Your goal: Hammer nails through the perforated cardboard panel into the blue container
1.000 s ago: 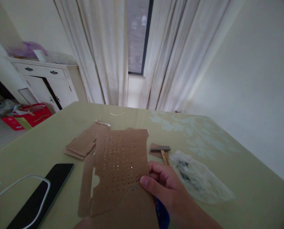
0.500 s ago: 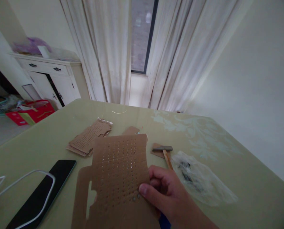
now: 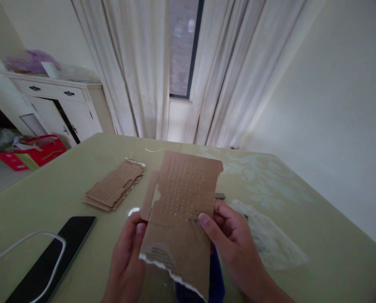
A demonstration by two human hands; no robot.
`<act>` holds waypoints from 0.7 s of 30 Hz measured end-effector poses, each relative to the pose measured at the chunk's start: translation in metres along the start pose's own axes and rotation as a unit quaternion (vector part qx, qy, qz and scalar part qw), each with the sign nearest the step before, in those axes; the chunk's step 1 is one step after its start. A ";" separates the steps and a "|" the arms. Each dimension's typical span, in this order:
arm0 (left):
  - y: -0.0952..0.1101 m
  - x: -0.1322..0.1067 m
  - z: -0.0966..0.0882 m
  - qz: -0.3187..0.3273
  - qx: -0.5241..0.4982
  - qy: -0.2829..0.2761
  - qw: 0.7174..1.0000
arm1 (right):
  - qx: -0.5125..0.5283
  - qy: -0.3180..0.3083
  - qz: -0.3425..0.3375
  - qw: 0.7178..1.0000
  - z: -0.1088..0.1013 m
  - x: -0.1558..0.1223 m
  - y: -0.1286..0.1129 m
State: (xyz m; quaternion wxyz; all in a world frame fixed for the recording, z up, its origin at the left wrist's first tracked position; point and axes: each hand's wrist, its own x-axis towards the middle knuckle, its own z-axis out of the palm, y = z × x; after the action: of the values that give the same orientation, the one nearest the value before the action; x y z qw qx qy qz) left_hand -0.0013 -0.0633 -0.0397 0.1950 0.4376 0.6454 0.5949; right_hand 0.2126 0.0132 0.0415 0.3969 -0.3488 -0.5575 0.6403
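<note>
I hold a brown cardboard sheet [image 3: 183,198] punched with rows of small holes, lifted off the table and tilted up toward me. Its lower edge is torn and shows white. My left hand [image 3: 128,256] grips its left side, thumb on the front. My right hand [image 3: 235,248] grips its right side, thumb pressed on the front near the holes. A blue object [image 3: 216,280] shows below the sheet, mostly hidden. A hammer head [image 3: 220,196] peeks out just right of the sheet.
A stack of similar perforated cardboard pieces [image 3: 114,189] lies on the green table [image 3: 317,235]. A black phone [image 3: 51,256] with a white cable [image 3: 24,244] sits at front left. A crumpled clear plastic bag [image 3: 270,235] lies right. White cabinet [image 3: 58,109] and curtains stand behind.
The cardboard sheet has been lifted from the table and raised upright. My left hand has come into view and taken hold of its left side; the hammer is now mostly hidden.
</note>
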 end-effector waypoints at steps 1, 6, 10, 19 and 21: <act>-0.001 0.005 0.000 0.038 0.005 0.026 0.999 | -0.034 0.016 -0.022 0.999 -0.001 -0.001 0.000; 0.012 0.014 -0.011 0.364 0.102 0.005 0.926 | -0.239 -0.012 -0.094 0.966 0.002 -0.010 0.006; 0.021 0.013 -0.011 0.440 0.102 -0.045 0.891 | -0.326 -0.059 -0.132 0.934 0.011 -0.015 0.011; 0.026 0.017 -0.011 0.444 0.092 -0.064 0.889 | -0.360 -0.077 -0.170 0.914 0.015 -0.015 0.016; 0.027 0.017 -0.010 0.444 0.087 -0.063 0.889 | -0.352 -0.086 -0.162 0.918 0.015 -0.015 0.017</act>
State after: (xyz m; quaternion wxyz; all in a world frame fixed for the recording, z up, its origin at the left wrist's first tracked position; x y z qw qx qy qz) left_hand -0.0089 -0.0581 -0.0077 -0.0879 0.7305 0.4188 0.5322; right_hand 0.2035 -0.0076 0.0266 0.2973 -0.3141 -0.8278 0.3573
